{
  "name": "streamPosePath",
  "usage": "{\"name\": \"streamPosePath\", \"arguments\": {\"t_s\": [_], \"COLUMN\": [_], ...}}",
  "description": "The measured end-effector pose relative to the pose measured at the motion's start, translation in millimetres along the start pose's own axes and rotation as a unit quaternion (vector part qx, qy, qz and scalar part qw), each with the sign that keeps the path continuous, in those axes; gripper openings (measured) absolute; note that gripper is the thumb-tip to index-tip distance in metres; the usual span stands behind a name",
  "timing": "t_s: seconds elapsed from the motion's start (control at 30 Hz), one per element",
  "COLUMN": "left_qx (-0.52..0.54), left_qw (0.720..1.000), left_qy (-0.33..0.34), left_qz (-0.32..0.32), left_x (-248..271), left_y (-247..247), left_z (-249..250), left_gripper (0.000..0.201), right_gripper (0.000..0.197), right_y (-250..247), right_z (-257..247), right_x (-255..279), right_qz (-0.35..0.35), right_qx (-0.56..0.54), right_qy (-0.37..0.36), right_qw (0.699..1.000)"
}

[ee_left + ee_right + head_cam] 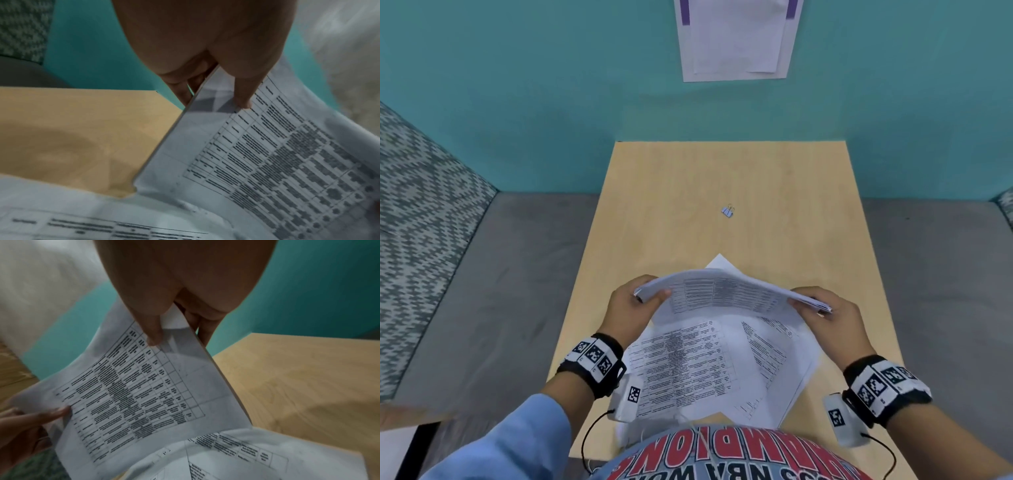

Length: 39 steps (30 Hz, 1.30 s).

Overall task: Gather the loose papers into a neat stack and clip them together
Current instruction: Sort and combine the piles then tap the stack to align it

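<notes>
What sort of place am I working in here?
Probably an office nook or booth: a small wooden table, grey upholstered seats on both sides, and papers taped to the teal wall.

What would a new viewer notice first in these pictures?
Both hands, left hand and right hand, hold a bundle of printed sheets raised above the wooden table. More loose papers lie fanned beneath it, and a small binder clip sits alone farther back.

sleeve (517, 442): light blue | wristbands (594, 356): black, white coded tags | cables: black
</notes>
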<state>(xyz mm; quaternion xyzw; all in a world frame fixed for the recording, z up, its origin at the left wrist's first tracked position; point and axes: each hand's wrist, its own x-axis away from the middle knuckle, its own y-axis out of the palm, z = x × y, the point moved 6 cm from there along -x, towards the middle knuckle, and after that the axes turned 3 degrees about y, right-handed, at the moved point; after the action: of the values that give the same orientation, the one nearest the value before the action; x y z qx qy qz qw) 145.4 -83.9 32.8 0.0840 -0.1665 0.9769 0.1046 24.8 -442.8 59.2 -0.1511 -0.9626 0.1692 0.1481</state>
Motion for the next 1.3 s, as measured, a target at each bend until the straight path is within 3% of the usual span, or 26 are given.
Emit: {"name": "streamPosePath", "arguments": {"t_s": [0.1,0.2,0.27,0.37,0.43,0.5,0.57,0.63,0.7,0.83,0.9,1.03,1.1,1.2,1.3], "left_qx": [0.009,-0.054,-0.089,-0.100,-0.112,-0.149,-0.222,-0.288,-0.310,-0.331,-0.340,-0.093,-0.010,-0.025,-0.020], "left_qw": [1.000,0.997,0.994,0.993,0.987,0.973,0.942,0.904,0.887,0.903,0.905,0.974,0.984,0.987,0.992], "left_qy": [-0.013,-0.032,-0.018,0.038,0.107,0.171,0.238,0.301,0.330,0.259,0.250,0.205,0.168,0.084,0.036], "left_qz": [-0.008,-0.051,-0.053,-0.041,-0.041,-0.052,-0.079,-0.099,-0.093,-0.094,-0.053,-0.018,-0.056,-0.132,-0.120], "left_x": [4,7,5,3,5,7,14,24,34,37,39,43,37,30,22], "left_y": [4,10,8,2,2,5,16,29,35,13,-13,-34,-17,20,41], "left_z": [1,-9,-5,24,53,81,109,139,164,185,193,194,173,111,66], "left_gripper": [0.015,0.018,0.014,0.010,0.012,0.011,0.015,0.025,0.031,0.045,0.033,0.020,0.028,0.038,0.018], "right_gripper": [0.018,0.024,0.025,0.025,0.042,0.069,0.092,0.085,0.052,0.037,0.026,0.012,0.015,0.024,0.017], "right_y": [3,4,-2,-15,-14,6,39,69,78,50,29,3,7,31,50], "right_z": [2,12,6,-23,-52,-83,-111,-127,-135,-136,-138,-130,-118,-84,-51], "right_x": [3,2,-2,-8,-11,-12,-7,-2,0,3,7,12,14,10,4], "right_qz": [-0.001,-0.022,-0.011,0.041,0.077,0.038,-0.051,-0.114,-0.121,-0.112,-0.084,-0.034,-0.037,-0.059,-0.055], "right_qx": [0.040,0.057,0.052,0.114,0.205,0.273,0.312,0.313,0.278,0.113,0.010,-0.145,-0.149,-0.091,-0.125], "right_qy": [0.016,0.057,0.043,-0.036,-0.130,-0.212,-0.243,-0.246,-0.250,-0.192,-0.172,-0.104,-0.081,-0.045,0.041], "right_qw": [0.999,0.997,0.998,0.992,0.967,0.938,0.917,0.910,0.920,0.968,0.982,0.983,0.985,0.993,0.990]}}
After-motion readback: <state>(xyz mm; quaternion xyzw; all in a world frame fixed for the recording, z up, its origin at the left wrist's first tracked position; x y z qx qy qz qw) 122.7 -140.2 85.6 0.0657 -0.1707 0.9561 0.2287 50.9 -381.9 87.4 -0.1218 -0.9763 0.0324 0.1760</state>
